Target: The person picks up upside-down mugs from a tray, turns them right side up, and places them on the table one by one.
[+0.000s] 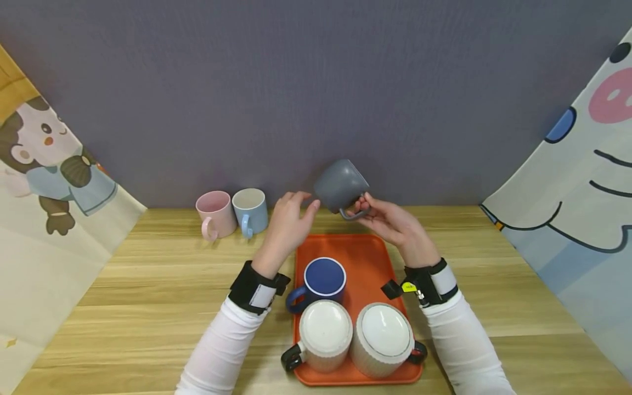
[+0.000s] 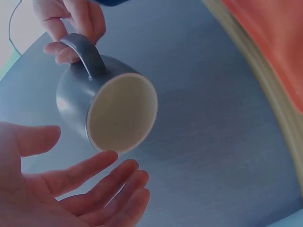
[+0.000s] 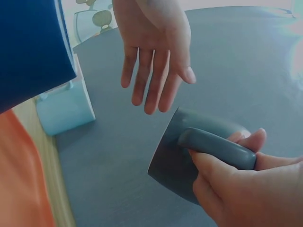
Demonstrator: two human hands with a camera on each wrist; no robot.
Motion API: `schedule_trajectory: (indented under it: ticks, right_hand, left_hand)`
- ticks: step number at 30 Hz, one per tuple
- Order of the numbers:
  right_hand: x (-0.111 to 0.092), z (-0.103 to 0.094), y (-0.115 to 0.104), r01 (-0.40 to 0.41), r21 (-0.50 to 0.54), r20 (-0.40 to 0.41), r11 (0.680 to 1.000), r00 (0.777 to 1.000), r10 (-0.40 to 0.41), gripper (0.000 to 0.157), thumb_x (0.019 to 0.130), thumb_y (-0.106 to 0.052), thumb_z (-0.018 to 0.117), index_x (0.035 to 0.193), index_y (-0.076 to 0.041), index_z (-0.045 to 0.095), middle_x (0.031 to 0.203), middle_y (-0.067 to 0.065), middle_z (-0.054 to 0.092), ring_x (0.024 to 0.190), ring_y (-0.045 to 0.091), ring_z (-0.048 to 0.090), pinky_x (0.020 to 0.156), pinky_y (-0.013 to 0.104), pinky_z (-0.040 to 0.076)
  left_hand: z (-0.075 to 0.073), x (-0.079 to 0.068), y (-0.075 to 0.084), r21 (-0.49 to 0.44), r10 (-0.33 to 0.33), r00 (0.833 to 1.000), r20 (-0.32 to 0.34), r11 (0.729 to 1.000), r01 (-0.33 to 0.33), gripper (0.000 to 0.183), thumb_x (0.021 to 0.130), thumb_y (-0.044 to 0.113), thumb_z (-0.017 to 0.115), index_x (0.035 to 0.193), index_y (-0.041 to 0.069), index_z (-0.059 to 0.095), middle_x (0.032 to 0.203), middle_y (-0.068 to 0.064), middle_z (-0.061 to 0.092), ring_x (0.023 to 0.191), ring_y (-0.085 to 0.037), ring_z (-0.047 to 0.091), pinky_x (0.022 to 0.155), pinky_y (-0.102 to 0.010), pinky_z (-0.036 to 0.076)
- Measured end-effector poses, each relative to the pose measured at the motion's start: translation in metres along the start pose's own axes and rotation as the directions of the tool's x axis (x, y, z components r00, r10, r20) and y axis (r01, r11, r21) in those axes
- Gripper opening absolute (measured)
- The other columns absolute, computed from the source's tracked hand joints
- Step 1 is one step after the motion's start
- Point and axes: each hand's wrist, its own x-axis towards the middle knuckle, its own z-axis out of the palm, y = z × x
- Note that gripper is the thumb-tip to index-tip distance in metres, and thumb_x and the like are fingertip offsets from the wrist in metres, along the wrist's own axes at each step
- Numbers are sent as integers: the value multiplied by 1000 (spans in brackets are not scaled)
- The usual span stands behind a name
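Observation:
A dark grey mug (image 1: 340, 185) with a pale inside is held tilted in the air beyond the tray's far edge. My right hand (image 1: 395, 222) grips it by the handle (image 3: 218, 147), fingers curled round it. In the left wrist view, the mug's mouth (image 2: 124, 113) is visible. My left hand (image 1: 288, 225) hovers just left of the mug, fingers extended; a small gap between them shows in the right wrist view.
An orange tray (image 1: 367, 263) carries a blue mug (image 1: 321, 282) and two upside-down whitish mugs (image 1: 328, 351) (image 1: 382, 340) with black handles. Pink (image 1: 217, 214) and light blue (image 1: 250, 211) mugs stand left, by the grey wall (image 1: 316, 88).

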Motion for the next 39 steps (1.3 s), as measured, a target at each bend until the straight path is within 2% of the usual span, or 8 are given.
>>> schedule_trajectory:
  ticks: [6, 12, 17, 23, 27, 31, 35, 39]
  right_hand:
    - [3, 7, 0, 4, 61, -6, 998, 1000, -4, 27, 102, -12, 37, 90, 2, 57, 81, 7, 55, 80, 14, 56, 89, 35, 51]
    - [5, 13, 0, 30, 102, -24, 994, 999, -28, 23, 100, -12, 41, 93, 1, 57, 84, 7, 56, 81, 15, 57, 87, 35, 52]
    - [6, 16, -1, 56, 163, -37, 985, 998, -51, 19, 100, -12, 43, 96, 1, 56, 88, 8, 57, 85, 15, 59, 89, 36, 52]
    - [7, 21, -1, 57, 295, -30, 954, 998, -50, 16, 99, -11, 45, 99, 2, 53, 89, 11, 57, 86, 17, 59, 93, 40, 50]
    - [6, 24, 0, 29, 351, 32, 936, 999, -43, 18, 100, -13, 43, 100, 3, 52, 88, 10, 55, 85, 16, 58, 102, 38, 44]
    - [5, 26, 2, 16, 360, 94, 933, 994, -53, 22, 101, -15, 41, 97, 3, 53, 86, 9, 55, 85, 16, 58, 107, 37, 38]
    - [4, 28, 3, 25, 385, 112, 923, 991, -74, 24, 101, -15, 40, 94, 4, 54, 83, 9, 56, 85, 17, 58, 106, 39, 39]
    - [5, 28, 5, 26, 413, 142, 910, 986, -93, 24, 101, -14, 40, 94, 5, 53, 84, 10, 55, 87, 18, 58, 104, 40, 41]
  left_hand:
    - [-3, 1, 6, -26, 9, 999, -53, 1000, -10, 38, 96, 33, 53, 117, 3, 62, 115, -16, 60, 109, -33, 53, 93, -44, 43]
    - [-6, 2, 12, -47, 22, 992, -126, 998, -28, 32, 95, 31, 54, 107, 2, 65, 103, -14, 61, 98, -30, 56, 86, -42, 45]
    - [-6, 3, 18, -90, 6, 989, -149, 996, -19, 31, 95, 32, 54, 99, 3, 65, 95, -12, 61, 88, -26, 57, 80, -38, 47]
    - [-6, 5, 23, -129, -1, 991, -136, 992, -17, 32, 96, 33, 53, 98, 3, 66, 93, -10, 62, 86, -23, 58, 78, -35, 48]
    - [-6, 5, 27, -141, -17, 994, -107, 990, 2, 33, 96, 33, 53, 99, 4, 67, 93, -10, 64, 87, -24, 59, 78, -36, 49]
    - [-7, 4, 28, -162, -39, 994, -103, 987, 22, 33, 96, 34, 53, 96, 5, 68, 89, -9, 66, 82, -23, 60, 75, -36, 49]
    - [-7, 3, 26, -177, -58, 993, -104, 983, 39, 34, 96, 36, 53, 94, 6, 69, 84, -7, 67, 77, -22, 60, 70, -34, 48]
    - [-7, 3, 26, -168, -64, 997, -50, 984, 54, 37, 96, 39, 52, 96, 7, 70, 81, -6, 65, 75, -22, 58, 66, -32, 45]
